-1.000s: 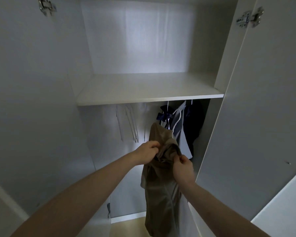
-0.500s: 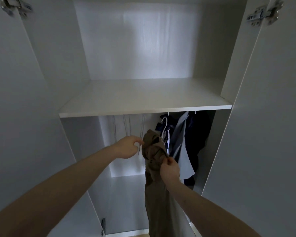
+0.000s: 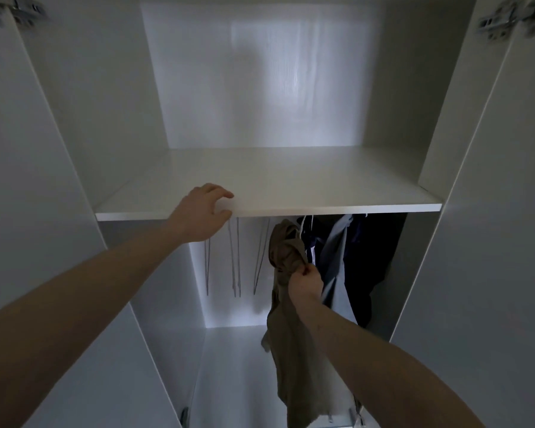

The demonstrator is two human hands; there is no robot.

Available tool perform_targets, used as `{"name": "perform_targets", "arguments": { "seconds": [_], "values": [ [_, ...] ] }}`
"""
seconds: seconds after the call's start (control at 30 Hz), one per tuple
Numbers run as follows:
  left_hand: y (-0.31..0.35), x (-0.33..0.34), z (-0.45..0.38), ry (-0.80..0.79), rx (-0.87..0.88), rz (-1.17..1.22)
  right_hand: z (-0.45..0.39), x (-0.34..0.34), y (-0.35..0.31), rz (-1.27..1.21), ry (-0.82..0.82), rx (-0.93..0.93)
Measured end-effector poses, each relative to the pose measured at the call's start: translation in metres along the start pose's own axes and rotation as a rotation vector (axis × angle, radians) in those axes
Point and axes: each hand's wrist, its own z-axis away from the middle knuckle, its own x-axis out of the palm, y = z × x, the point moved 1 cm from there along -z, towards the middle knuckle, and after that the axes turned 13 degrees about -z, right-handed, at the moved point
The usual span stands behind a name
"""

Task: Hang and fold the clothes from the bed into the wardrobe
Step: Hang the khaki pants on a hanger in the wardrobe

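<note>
Right hand (image 3: 305, 281) pinching olive garment (image 3: 286, 304) hanging lengthwise just below shelf (image 3: 322, 208), beside dark clothes (image 3: 362, 257); left hand (image 3: 203, 211), fingers loosely curled on the shelf edge, holding nothing.

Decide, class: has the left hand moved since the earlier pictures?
Yes. The left hand left the brown garment and went up-left to the shelf front edge.
</note>
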Motion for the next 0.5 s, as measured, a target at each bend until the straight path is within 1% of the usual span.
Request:
{"name": "perform_targets", "arguments": {
  "seconds": [0.1,0.17,0.3,0.4,0.5],
  "values": [
    [-0.005,0.008,-0.018,-0.146,-0.053,-0.054,-0.015,0.005,-0.006,-0.035,0.044,-0.007],
    [-0.008,0.011,-0.029,-0.198,-0.061,-0.07,-0.025,0.007,-0.008,-0.057,0.058,-0.003],
    [-0.005,0.014,-0.051,-0.302,-0.038,-0.095,-0.048,0.013,-0.016,-0.021,0.085,-0.023],
    [-0.003,0.019,-0.065,-0.337,-0.026,-0.096,-0.066,0.019,-0.023,0.007,0.053,-0.02],
    [-0.007,0.025,-0.073,-0.321,-0.032,-0.109,-0.084,0.024,-0.027,0.022,0.044,-0.024]
  ]
}}
